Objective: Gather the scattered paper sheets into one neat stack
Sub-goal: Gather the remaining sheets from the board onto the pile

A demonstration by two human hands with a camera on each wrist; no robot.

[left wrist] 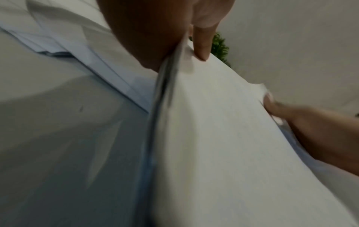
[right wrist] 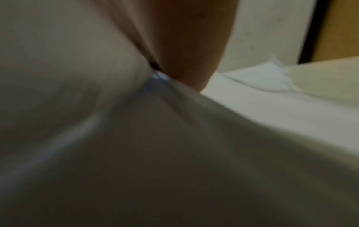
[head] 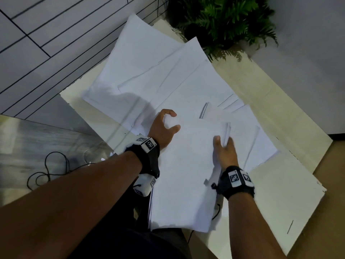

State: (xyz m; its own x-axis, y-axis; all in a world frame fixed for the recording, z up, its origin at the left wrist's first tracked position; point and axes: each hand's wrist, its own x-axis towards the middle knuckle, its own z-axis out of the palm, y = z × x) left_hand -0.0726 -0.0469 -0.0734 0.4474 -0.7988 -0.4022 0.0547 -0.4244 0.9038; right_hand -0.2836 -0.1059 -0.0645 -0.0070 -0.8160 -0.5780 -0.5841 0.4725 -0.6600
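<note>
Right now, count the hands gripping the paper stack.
2. The left hand grips the far left edge of the paper stack; the right hand pinches its right edge. Fingers beneath the sheets are hidden.

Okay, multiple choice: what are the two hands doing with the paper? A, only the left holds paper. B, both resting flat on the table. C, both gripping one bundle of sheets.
C: the left hand and right hand each grip an edge of the same bundle of sheets.

Loose sheets (head: 160, 75) lie on the table (head: 280, 193) (plant (head: 227, 21) behind).
</note>
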